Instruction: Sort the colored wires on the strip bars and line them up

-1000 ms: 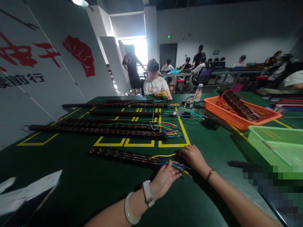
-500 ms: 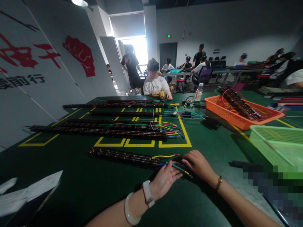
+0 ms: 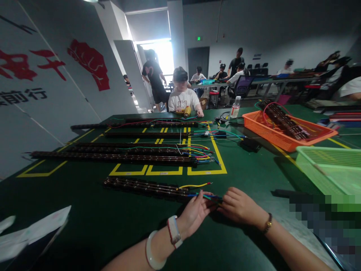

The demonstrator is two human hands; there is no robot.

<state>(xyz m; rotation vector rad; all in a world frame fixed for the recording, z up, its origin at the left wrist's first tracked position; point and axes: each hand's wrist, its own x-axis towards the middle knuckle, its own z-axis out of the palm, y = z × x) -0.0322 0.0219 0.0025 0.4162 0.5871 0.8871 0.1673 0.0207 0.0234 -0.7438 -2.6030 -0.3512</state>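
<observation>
A dark cable harness strip (image 3: 143, 187) with pale ties lies lengthwise on the green table, and a yellow wire (image 3: 196, 185) with a red-tipped terminal sticks out of its right end. Blue and green wires (image 3: 194, 195) leave the same end and run through my left hand (image 3: 196, 210). Its thumb rests on them, with the fingers curved underneath. My right hand (image 3: 241, 207) is closed on the far ends of these wires, just right of the left fingertips. Its fingers cover the wire ends.
Longer dark harness strips (image 3: 113, 158) with coloured wire ends lie beyond, over yellow tape outlines (image 3: 207, 173). To the right are an orange basket (image 3: 254, 130) holding another harness and a green basket (image 3: 318, 169). A bottle (image 3: 235, 107) stands near a seated person (image 3: 183, 99) opposite.
My right hand has moved down and closed over the wire ends, covering the terminal that showed before. The left hand stays at the wires. The view has shifted slightly.
</observation>
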